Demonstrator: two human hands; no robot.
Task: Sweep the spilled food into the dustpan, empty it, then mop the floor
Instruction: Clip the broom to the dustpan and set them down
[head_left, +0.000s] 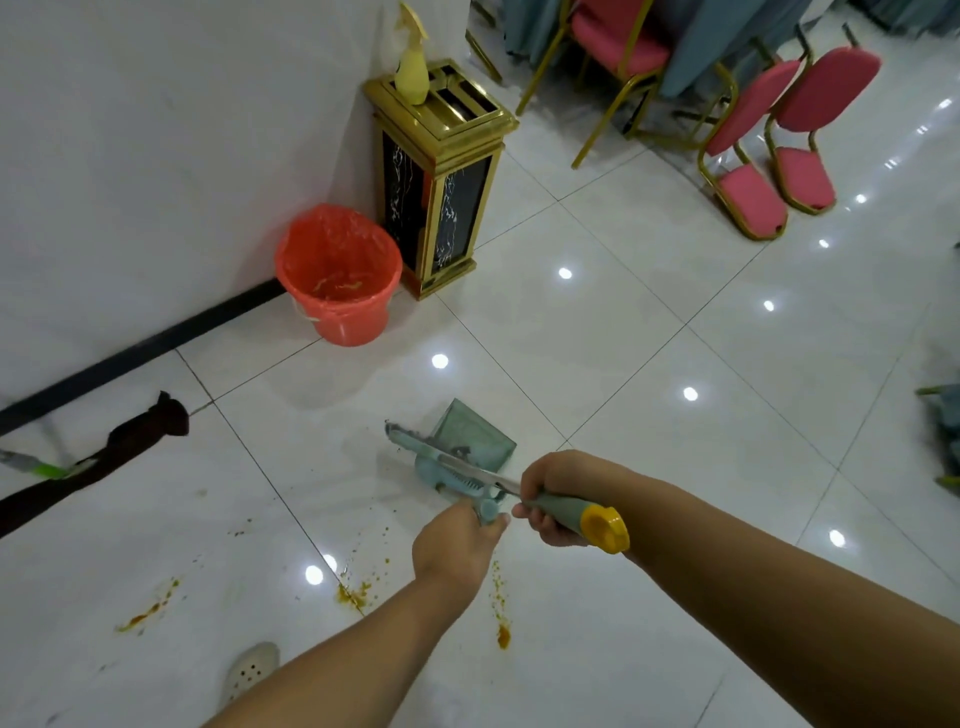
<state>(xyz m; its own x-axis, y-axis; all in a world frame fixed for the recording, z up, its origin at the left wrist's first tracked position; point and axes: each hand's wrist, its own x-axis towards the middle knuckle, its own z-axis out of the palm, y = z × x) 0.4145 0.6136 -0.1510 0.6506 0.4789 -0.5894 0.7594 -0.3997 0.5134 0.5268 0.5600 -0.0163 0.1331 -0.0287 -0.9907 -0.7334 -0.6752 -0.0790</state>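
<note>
A teal dustpan (475, 434) stands on the white tiled floor in front of me. My left hand (457, 545) grips the top of its handle. My right hand (558, 499) holds the broom (447, 460) by its grey-green handle with a yellow cap; the broom's head lies against the dustpan. Orange food smears (356, 592) and crumbs stain the tiles below my hands, with another streak (148, 613) at the left. A red bucket (340, 275) lined with a red bag, holding a few food scraps, stands by the wall. A dark mop (104, 457) lies on the floor at the left.
A gold and black bin (441, 182) with a yellow spray bottle (412, 67) on top stands beside the bucket. Pink chairs (769, 150) with gold frames stand at the far right by a draped table. My shoe (252, 670) shows at the bottom.
</note>
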